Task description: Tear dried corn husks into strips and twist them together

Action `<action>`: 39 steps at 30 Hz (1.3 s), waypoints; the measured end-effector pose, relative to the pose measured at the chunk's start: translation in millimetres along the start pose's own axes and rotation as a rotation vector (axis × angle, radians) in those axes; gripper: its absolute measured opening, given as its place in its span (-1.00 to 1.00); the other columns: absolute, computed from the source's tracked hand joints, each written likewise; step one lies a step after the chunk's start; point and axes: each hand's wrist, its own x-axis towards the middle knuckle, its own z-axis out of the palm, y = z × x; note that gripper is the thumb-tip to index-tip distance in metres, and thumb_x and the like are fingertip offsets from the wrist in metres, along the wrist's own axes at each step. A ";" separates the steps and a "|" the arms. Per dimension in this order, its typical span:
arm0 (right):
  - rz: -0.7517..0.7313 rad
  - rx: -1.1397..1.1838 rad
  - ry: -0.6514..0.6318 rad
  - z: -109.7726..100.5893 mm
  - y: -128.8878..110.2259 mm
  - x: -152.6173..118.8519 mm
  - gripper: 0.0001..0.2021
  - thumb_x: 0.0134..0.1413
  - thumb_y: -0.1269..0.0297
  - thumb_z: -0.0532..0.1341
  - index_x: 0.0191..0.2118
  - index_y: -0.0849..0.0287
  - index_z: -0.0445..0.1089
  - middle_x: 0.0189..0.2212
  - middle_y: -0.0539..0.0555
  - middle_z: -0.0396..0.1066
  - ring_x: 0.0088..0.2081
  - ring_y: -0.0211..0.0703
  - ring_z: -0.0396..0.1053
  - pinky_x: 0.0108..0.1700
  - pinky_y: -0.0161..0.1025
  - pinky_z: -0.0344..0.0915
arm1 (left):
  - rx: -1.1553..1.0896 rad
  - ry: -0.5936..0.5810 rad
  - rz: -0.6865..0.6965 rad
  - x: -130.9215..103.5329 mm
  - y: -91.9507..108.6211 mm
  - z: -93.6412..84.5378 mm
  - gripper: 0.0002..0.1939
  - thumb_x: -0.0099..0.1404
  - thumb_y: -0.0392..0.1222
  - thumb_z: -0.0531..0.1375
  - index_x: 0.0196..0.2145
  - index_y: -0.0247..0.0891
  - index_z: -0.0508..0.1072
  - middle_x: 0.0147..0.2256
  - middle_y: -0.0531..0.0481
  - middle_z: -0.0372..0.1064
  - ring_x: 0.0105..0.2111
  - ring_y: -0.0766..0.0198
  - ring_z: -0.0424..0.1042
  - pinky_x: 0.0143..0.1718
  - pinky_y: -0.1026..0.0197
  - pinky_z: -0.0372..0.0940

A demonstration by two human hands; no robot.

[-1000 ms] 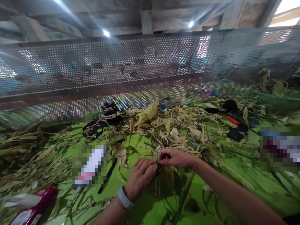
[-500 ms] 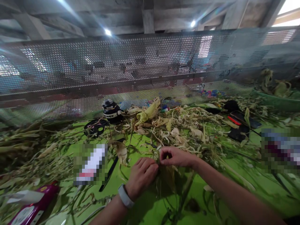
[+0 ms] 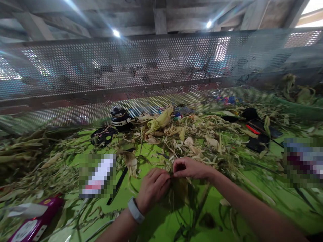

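My left hand (image 3: 155,184), with a pale band on its wrist, is closed over the middle of the green tabletop (image 3: 153,220). Its fingertips meet those of my right hand (image 3: 190,169), whose thumb and forefinger are pinched together. What the fingers hold is too small and hidden to make out. Just below them hangs a dull, dried leaf piece (image 3: 183,191), partly in shadow. Beyond the hands lies a heap of dry husk-like leaves (image 3: 196,141), with a larger yellowish leaf (image 3: 161,120) on top.
At the back stands a dark lidded bottle (image 3: 120,118) before a perforated metal screen (image 3: 151,74). A blurred-out phone-like object (image 3: 101,174) and a magenta tissue box (image 3: 37,216) lie left. On the right are dark objects (image 3: 257,143) and a green basket (image 3: 297,109) of leaves.
Both hands stay in nearly the same place. The gap inside my right hand's pinch looks slightly narrower, and the view has shifted a little.
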 end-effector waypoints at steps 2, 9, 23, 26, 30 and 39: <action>-0.009 0.006 0.034 -0.3 0.0 0.7 -0.64 -0.12 0.00 0.31 -0.42 0.25 0.33 -0.51 -0.08 0.26 -0.44 -0.32 0.21 -0.36 -0.35 0.15 | 0.002 0.020 0.005 0.1 -0.2 0.1 -0.89 0.29 -0.28 0.09 -0.35 -0.25 0.41 -0.42 -0.02 0.42 -0.42 0.32 0.37 -0.37 0.26 0.31; 0.081 0.136 0.083 1.8 0.3 1.9 -0.58 -0.19 -0.06 0.33 -0.44 0.23 0.29 -0.54 -0.10 0.27 -0.51 -0.35 0.22 -0.43 -0.35 0.20 | -0.032 -0.037 0.151 2.0 -3.6 -3.6 -0.81 0.28 -0.32 0.07 -0.27 -0.19 0.48 -0.39 -0.03 0.43 -0.41 0.29 0.38 -0.40 0.24 0.30; 0.054 -0.062 0.038 -9.8 -0.5 -3.5 -0.76 -0.04 0.21 0.27 -0.28 0.28 0.48 -0.40 0.02 0.45 -0.36 -0.25 0.34 -0.25 -0.30 0.24 | -0.471 -0.057 -0.167 4.5 -2.8 -2.4 -0.92 0.21 -0.33 0.18 -0.32 -0.27 0.45 -0.28 -0.10 0.41 -0.26 0.27 0.42 -0.23 0.21 0.37; 0.046 -0.173 0.051 -13.8 -0.3 -4.6 -0.80 -0.02 0.25 0.23 -0.34 0.30 0.50 -0.45 0.03 0.44 -0.39 -0.23 0.33 -0.29 -0.32 0.22 | -0.511 -0.065 -0.184 3.7 -6.3 -1.6 -0.91 0.20 -0.34 0.19 -0.32 -0.26 0.48 -0.27 -0.11 0.42 -0.26 0.26 0.42 -0.23 0.20 0.37; 0.058 -0.287 0.034 -15.4 -2.0 -5.3 -0.80 0.00 0.28 0.21 -0.31 0.30 0.50 -0.44 0.04 0.45 -0.39 -0.23 0.33 -0.33 -0.35 0.20 | -0.552 -0.060 -0.238 2.2 -7.2 -1.6 -0.88 0.18 -0.35 0.19 -0.33 -0.26 0.52 -0.27 -0.13 0.43 -0.25 0.23 0.43 -0.22 0.19 0.35; 0.025 -0.516 -0.100 -22.6 -9.3 -12.0 -0.86 0.01 0.34 0.22 -0.35 0.28 0.51 -0.44 0.06 0.43 -0.39 -0.22 0.33 -0.33 -0.35 0.18 | -0.859 0.024 -0.678 2.2 -9.8 -2.5 -0.93 0.09 -0.26 0.28 -0.44 -0.22 0.60 -0.35 -0.08 0.41 -0.28 0.23 0.38 -0.20 0.23 0.27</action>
